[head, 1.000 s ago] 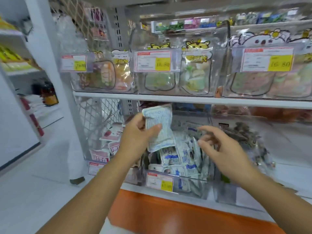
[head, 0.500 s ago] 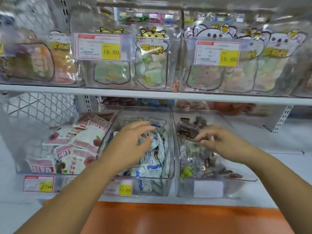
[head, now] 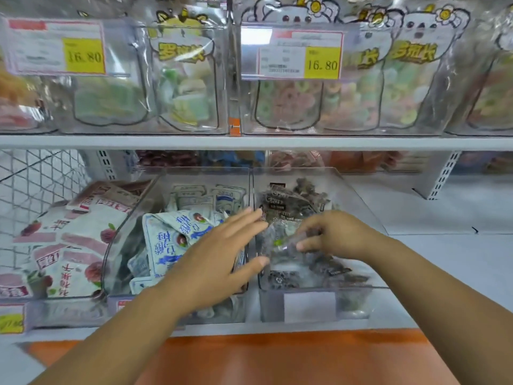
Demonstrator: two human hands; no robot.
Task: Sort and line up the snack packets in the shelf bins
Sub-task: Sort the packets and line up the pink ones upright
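Three clear bins stand side by side on the lower shelf. The middle bin (head: 122, 245) holds white-and-blue snack packets (head: 172, 234) lying at odd angles. The right bin (head: 358, 201) holds dark clear-wrapped packets (head: 291, 204). My left hand (head: 219, 262) hovers with straight fingers over the wall between the middle and right bins, holding nothing. My right hand (head: 333, 234) is inside the right bin, its fingers pinching a dark packet (head: 283, 243). The left bin holds white-and-pink packets (head: 75, 245).
The upper shelf (head: 249, 142) carries large clear bins of candy bags with yellow 16.80 price tags (head: 322, 62). A wire mesh panel (head: 33, 184) closes the left side. An orange ledge (head: 277, 354) runs below. Bare white shelf (head: 444, 245) lies right of the bins.
My left hand let go of the white-and-blue packet it held up and moved right toward the dividing wall. My right hand went into the right bin and pinched a dark packet. The view shifted right and closer.
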